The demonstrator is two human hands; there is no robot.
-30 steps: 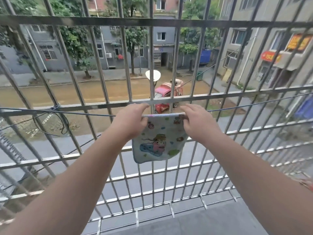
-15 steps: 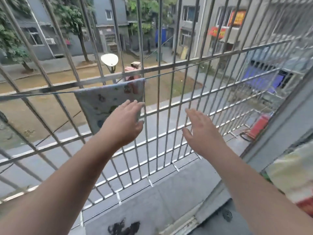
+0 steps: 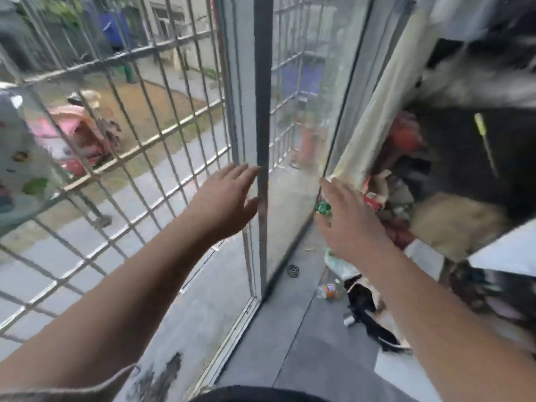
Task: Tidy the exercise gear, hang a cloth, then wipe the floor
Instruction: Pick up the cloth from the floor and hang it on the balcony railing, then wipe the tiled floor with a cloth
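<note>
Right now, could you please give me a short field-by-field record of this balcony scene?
setting: balcony behind a metal grille
left hand: open, fingers straight, at the edge of the sliding door frame
right hand: open, holding nothing
cloth: hanging at the grille, far left, touched by neither hand
floor: grey, with a plastic bottle and a dark coil
indoors, right: blurred clutter, unclear

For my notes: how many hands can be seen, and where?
2. The left hand is open beside the window frame; the right hand is open near the curtain.
</note>
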